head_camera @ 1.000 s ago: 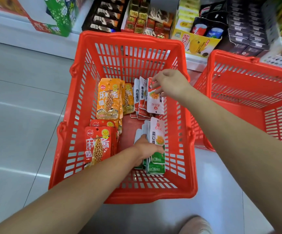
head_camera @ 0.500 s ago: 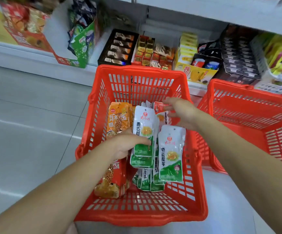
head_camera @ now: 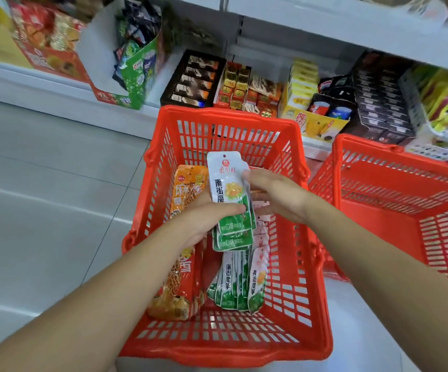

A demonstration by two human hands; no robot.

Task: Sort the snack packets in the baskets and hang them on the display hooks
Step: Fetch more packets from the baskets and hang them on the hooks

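Reference landmark: the near basket [head_camera: 228, 353], standing on the floor.

Current state. The left hand [head_camera: 204, 216] grips a stack of green-and-white packets [head_camera: 227, 189] above the middle of the near basket, fingers curled behind the stack and thumb across its front. The right hand [head_camera: 276, 197] pinches the stack's right edge with bent fingertips. The stack is fanned: the lower packets hang offset below the top one.

Other contents of the near basket: orange packets [head_camera: 188, 189] along its left wall, loose green-and-white packets [head_camera: 233, 283] on its floor below the held stack, and pink-and-white packets [head_camera: 260, 233] towards its right wall. The second basket [head_camera: 405, 183] stands to the right of the near basket.

Hazards, by judgement:
- Slippage. The film looks smooth, and the offset lower packets could slide out and fall into the near basket.
- Mis-sorting. A pink-and-white packet could be gathered in with the stack, since it lies directly under the right hand.
- Hanging fault. Unless the packet tops are squared, the hang holes will not line up for a hook.
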